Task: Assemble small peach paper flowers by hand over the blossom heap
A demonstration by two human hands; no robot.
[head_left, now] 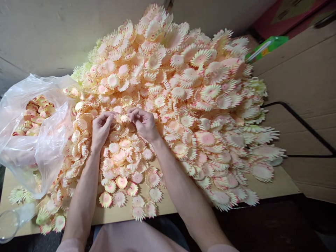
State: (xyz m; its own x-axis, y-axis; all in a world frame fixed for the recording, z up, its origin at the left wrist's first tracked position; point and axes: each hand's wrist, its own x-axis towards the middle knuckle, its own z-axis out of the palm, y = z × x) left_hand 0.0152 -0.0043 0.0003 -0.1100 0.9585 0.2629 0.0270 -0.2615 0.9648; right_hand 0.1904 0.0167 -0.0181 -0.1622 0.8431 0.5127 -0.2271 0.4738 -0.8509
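A small cream artificial flower petal piece [124,118] with a scalloped edge is between my two hands at the middle of the view. My left hand [101,128] pinches at its left side, thumb and forefinger together. On the other side, my right hand [144,123] is also closed in a pinch, its fingers curled. Around both hands spreads a large heap of similar petal pieces [181,92], cream and pale pink with reddish tips. Below my hands, between the forearms, more loose petal pieces [119,198] lie flat.
A translucent plastic bag [51,145] holding darker-tipped petal pieces stands at the left. A clear plastic cup [9,224] lies near the table's [279,182] front left corner. At the right are cardboard [299,80], a black bar [301,120] and a green packet [273,47].
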